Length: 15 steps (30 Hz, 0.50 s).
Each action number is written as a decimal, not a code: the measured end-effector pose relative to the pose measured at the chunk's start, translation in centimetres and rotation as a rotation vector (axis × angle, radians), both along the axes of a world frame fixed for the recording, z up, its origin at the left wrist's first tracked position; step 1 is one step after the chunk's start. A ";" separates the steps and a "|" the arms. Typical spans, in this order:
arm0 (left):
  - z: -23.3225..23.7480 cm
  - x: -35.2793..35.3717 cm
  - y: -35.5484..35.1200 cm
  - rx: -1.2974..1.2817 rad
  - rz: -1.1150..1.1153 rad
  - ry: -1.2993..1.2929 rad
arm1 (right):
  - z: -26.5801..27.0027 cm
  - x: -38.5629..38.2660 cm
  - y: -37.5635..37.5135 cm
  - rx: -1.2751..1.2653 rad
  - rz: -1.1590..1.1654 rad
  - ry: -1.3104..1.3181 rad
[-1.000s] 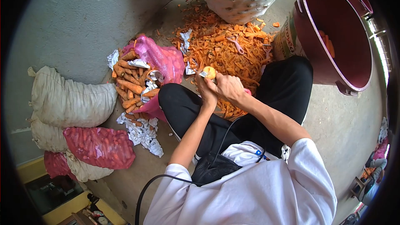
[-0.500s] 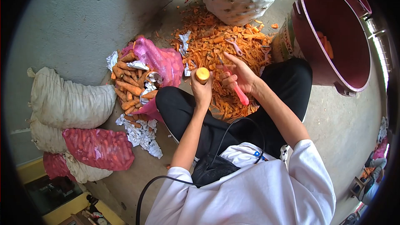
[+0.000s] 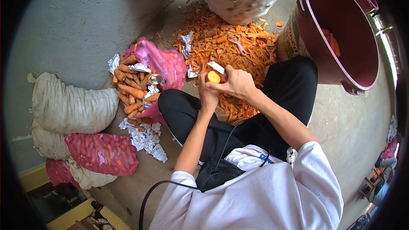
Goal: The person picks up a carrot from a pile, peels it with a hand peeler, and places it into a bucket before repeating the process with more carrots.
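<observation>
1. The left hand (image 3: 207, 96) is wrapped around the carrot (image 3: 214, 76), its pale cut end facing up.
2. The right hand (image 3: 239, 84) is curled around the knife (image 3: 216, 67), blade just beside that cut end, thumb reaching across to the carrot (the handle is hidden in the palm).
3. Beyond both hands spreads a heap of peelings (image 3: 213, 47), with a pink peeler (image 3: 239, 47) lying on it.
4. Near the left knee, the pink mesh bag (image 3: 172, 66) spills unpeeled carrots (image 3: 131, 90) among crumpled paper from its mouth.
5. Beside the right knee, the maroon tub (image 3: 341, 8) holds a few orange carrots low inside.
6. Farther left, a red mesh bag (image 3: 102, 153) is packed with carrots; the contents of the white sack (image 3: 76, 102) behind it are hidden.
7. Half a second ago, the right hand was apart from the carrot, with the pink handle showing; now they meet.
</observation>
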<state>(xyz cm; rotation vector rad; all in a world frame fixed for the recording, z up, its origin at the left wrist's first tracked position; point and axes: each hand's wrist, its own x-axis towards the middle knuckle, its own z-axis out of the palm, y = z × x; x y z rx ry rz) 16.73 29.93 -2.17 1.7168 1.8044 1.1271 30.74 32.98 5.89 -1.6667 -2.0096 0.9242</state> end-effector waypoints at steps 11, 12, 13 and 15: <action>0.1 0.0 -0.3 0.087 -0.070 -0.041 | -2.1 -0.9 -0.4 0.146 0.022 -0.063; 0.1 -0.2 -0.3 0.080 -0.084 -0.024 | -2.2 -0.9 -0.4 0.146 0.028 -0.066; 0.1 -0.2 -0.4 0.074 -0.098 -0.008 | -2.3 -0.9 -0.4 0.147 0.034 -0.070; -0.1 -0.3 -0.1 0.059 -0.117 0.022 | -2.4 -1.0 -0.4 0.149 0.054 -0.085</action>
